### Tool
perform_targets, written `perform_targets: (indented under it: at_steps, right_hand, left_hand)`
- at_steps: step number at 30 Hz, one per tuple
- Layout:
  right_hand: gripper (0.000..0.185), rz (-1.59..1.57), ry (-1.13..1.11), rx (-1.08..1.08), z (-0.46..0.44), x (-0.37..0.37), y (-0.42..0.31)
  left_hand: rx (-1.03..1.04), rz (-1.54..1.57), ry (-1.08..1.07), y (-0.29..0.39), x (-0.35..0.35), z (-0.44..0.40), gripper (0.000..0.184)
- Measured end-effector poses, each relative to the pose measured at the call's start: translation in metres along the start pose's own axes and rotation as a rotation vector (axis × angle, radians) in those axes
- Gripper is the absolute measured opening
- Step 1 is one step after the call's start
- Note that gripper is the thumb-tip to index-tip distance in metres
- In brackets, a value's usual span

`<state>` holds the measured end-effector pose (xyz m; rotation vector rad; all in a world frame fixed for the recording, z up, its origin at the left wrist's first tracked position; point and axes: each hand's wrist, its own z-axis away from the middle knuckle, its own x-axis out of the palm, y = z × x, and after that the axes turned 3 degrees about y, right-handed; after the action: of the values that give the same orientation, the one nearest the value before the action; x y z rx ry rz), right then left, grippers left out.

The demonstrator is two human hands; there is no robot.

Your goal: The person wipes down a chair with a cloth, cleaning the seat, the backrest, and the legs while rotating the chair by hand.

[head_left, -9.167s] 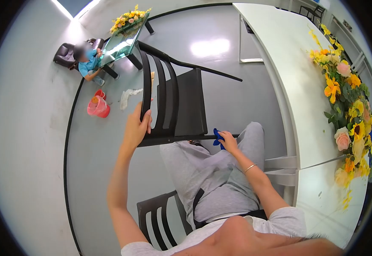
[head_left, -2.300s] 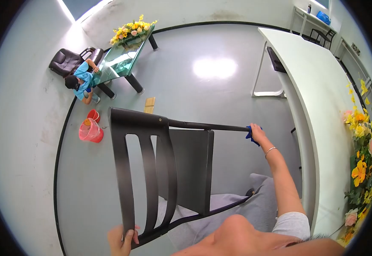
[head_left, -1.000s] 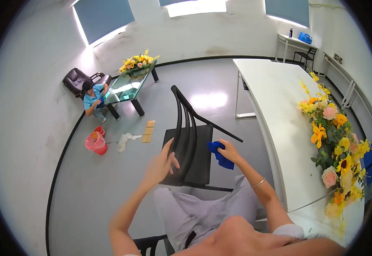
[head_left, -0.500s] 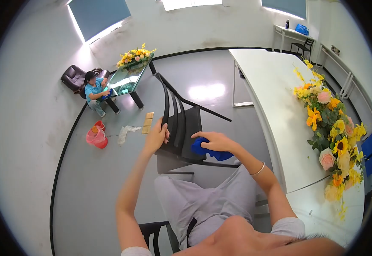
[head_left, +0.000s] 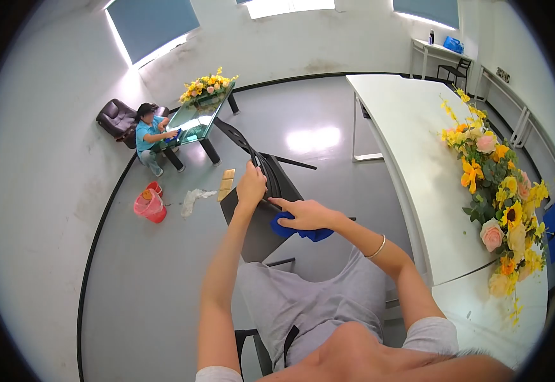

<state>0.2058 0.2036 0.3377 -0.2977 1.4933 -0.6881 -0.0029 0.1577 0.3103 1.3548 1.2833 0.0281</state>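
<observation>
A black chair (head_left: 252, 226) stands tilted and turned in front of my knees, its slatted backrest pointing away to the upper left. My left hand (head_left: 252, 185) is wrapped round the backrest's near side. My right hand (head_left: 305, 215) holds a blue cloth (head_left: 309, 234) beneath its palm, close to the chair's seat and the lower backrest, with the index finger stretched toward the slats. The cloth hangs bunched below the fingers. Whether it touches the chair I cannot tell.
A white table (head_left: 417, 165) with a flower arrangement (head_left: 510, 210) runs along the right. At the upper left a person in blue (head_left: 150, 137) crouches by a glass table (head_left: 191, 124). Red buckets (head_left: 150, 207), a white cloth (head_left: 195, 200) and tan pieces (head_left: 226, 184) lie on the floor.
The chair has rotated, its backrest swinging round. My left hand has moved right and up along it. My right hand has shifted slightly left with the blue cloth, nearer my left hand.
</observation>
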Motion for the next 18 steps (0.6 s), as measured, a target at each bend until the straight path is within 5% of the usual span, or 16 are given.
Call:
perform_targets:
  at_steps: [5, 11, 18]
  right_hand:
    - [0.074, -0.028, 0.023, 0.036, -0.001, 0.020, 0.010]
    - [0.067, -0.117, 0.529, -0.129, -0.026, 0.035, 0.021]
    - [0.065, 0.044, 0.673, 0.015, -0.070, 0.028, 0.031]
  left_hand:
    - [-0.061, 0.046, -0.004, -0.010, 0.002, -0.026, 0.035]
    - [-0.133, 0.107, 0.049, -0.005, 0.030, -0.046, 0.051]
    - [-0.167, 0.047, 0.097, 0.021, 0.055, -0.065, 0.067]
